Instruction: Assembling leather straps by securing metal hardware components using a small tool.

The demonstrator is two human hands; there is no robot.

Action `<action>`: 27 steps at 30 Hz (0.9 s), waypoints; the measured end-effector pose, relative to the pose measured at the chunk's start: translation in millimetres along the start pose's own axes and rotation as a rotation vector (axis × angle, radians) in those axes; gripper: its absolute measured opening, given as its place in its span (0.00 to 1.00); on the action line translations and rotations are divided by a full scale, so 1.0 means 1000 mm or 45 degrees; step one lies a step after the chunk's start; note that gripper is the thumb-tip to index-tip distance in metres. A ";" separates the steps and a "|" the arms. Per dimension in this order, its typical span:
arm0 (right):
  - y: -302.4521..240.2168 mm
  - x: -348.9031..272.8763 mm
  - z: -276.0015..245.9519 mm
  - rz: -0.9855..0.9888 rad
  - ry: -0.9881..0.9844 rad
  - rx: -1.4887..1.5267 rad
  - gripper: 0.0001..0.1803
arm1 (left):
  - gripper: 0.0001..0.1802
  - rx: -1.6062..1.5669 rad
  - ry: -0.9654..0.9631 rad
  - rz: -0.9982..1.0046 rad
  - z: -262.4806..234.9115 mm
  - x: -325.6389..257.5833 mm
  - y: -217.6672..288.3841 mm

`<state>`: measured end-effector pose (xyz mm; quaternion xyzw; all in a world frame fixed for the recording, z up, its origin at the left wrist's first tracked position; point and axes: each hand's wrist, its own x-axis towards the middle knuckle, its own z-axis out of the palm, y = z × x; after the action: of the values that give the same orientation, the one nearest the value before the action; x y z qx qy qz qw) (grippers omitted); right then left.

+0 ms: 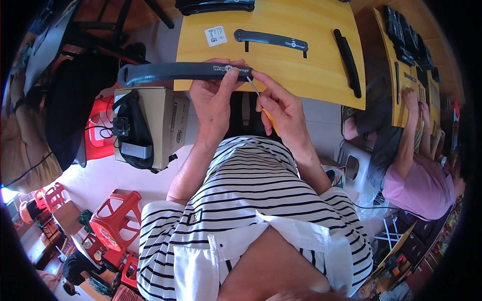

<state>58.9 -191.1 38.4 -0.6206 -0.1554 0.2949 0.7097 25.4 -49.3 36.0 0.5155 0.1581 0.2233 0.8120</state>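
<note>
My left hand (216, 98) grips a long black strap (165, 73) with a light printed mark, its thumb on top near the right end. A loop forms the strap's far left end. In my right hand (282, 104) is a yellow-handled tool (272, 122) with a thin metal shaft, perhaps a small screwdriver. Its tip touches or nearly touches the strap's right end, and my right index finger is at that end too. Beyond my hands, a similar black strap (271, 38) lies on the yellow table (296, 75), with two short black tabs showing under it.
A white printed label (216, 36) and a dark, narrow strap (347, 62) lie on the table; more black straps (215, 6) are stacked at its far edge. A cardboard box (163, 125) bearing a black bag stands at left, near red stools (116, 220). A person in pink (419, 188) works at right.
</note>
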 end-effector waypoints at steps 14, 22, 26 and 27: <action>-0.003 -0.003 0.018 -0.018 0.121 0.535 0.25 | 0.12 0.056 0.054 0.362 0.025 -0.009 -0.007; -0.001 0.001 0.019 0.000 0.155 0.705 0.25 | 0.12 0.376 -0.066 0.686 0.013 -0.002 -0.023; 0.008 0.007 0.020 -0.179 0.253 0.258 0.24 | 0.11 0.470 -0.087 0.710 0.011 -0.002 -0.019; 0.011 0.009 0.019 -0.290 0.288 0.074 0.23 | 0.10 0.492 -0.073 0.726 0.013 -0.004 -0.019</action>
<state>52.1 -170.3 30.3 -0.6074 -0.1353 0.1452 0.7692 32.1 -68.0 24.5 0.6893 0.0243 0.3927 0.6084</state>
